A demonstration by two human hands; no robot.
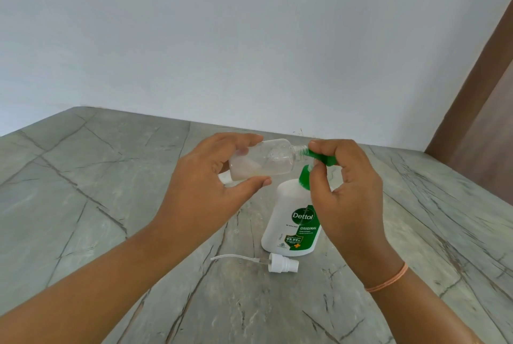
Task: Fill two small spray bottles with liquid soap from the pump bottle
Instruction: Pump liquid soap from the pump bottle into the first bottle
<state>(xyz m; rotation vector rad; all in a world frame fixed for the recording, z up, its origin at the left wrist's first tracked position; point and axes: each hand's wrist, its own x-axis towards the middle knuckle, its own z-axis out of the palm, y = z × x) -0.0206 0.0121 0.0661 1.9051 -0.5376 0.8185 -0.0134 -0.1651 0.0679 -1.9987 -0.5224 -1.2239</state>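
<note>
My left hand (211, 177) holds a small clear spray bottle (266, 159) on its side, its open neck pointing right at the green pump nozzle (323, 157). A little cloudy liquid lies in the small bottle. My right hand (347, 185) rests on the green pump head of the white Dettol pump bottle (288, 221), which stands on the table. A white spray cap (283, 262) with its thin dip tube lies on the table just in front of the pump bottle. Something small and white (225, 178) shows behind my left hand; I cannot tell what it is.
The table (111, 177) is grey marble-patterned stone, set against a pale wall (249, 38). A brown wooden panel (483, 110) stands at the right edge.
</note>
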